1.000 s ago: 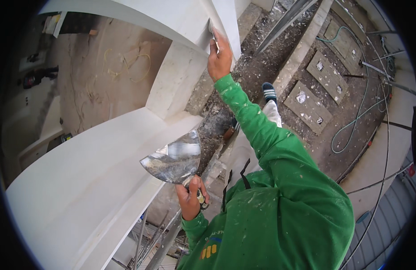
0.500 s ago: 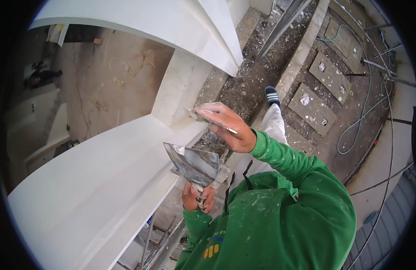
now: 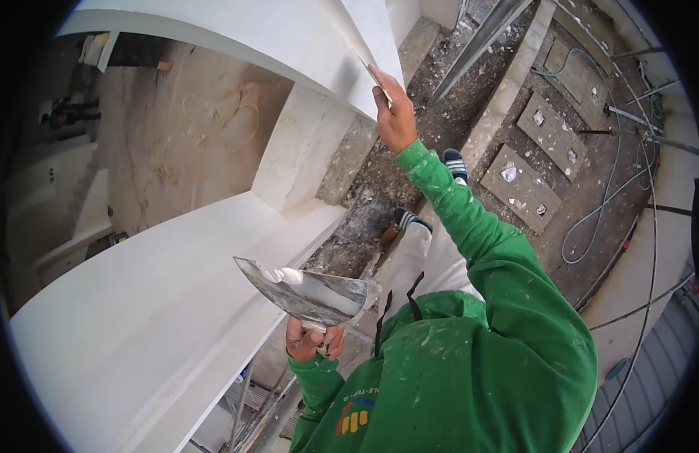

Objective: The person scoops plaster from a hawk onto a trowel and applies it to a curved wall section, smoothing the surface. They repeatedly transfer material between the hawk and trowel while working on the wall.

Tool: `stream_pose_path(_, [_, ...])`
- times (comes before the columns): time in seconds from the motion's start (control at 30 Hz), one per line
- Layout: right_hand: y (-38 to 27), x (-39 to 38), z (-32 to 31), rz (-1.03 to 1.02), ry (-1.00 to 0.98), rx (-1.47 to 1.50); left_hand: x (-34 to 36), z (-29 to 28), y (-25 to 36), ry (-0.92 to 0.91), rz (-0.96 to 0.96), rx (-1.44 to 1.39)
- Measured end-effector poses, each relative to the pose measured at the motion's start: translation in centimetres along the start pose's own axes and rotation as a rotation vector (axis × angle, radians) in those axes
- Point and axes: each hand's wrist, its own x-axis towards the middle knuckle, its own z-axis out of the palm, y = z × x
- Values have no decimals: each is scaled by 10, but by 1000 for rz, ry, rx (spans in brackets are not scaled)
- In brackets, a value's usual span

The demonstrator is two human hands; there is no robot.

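Note:
My left hand (image 3: pixel 314 338) grips the handle of a wide putty knife (image 3: pixel 311 297), its broad metal blade turned up and smeared grey. A lump of white putty (image 3: pixel 281 275) sits near the blade's far left edge. Farther off, my right hand (image 3: pixel 395 117) is closed on a thin flat scraper (image 3: pixel 376 78), seen almost edge-on. Its blade meets or nearly meets the white upper wall (image 3: pixel 289 45), close to the wall's corner edge. Nearest the left hand is the white lower ledge (image 3: pixel 160 294), a gap apart from the blade.
Between the white walls lies an opening onto a dusty floor (image 3: pixel 206 151) with a yellow cord. My sandalled feet (image 3: pixel 411 220) stand by a rubble-strewn strip (image 3: pixel 398 170). Splattered boards (image 3: pixel 521 187), a green hose (image 3: pixel 583 245) and a metal post (image 3: pixel 478 53) are to the right.
My right hand has moved up and away with the scraper, from the lower wall corner to the upper wall. The putty knife has tilted and shifted left, showing white putty.

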Motion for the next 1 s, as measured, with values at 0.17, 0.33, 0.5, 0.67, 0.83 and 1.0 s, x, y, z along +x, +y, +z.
stream_pose_path(0.17, [-8,1,45,38,166,-112,-19,-3,-9,87,-28,-35])
stream_pose_path(0.33, [-27,-28,63,93,105,-172,-32,2,-13,271,-100,-113])
stream_pose_path(0.5, [-63,-89,58,65,-246,-157,-21,6,-9,234,-101,-78])
stream_pose_path(0.67, [-18,-43,35,75,118,-53,-32,-11,-8,119,-49,-65])
stream_pose_path(0.83, [5,5,34,67,178,-31,-34,-9,-12,182,-65,-63])
stream_pose_path(1.0, [-4,4,54,37,215,-113,-26,0,-12,178,-72,-27])
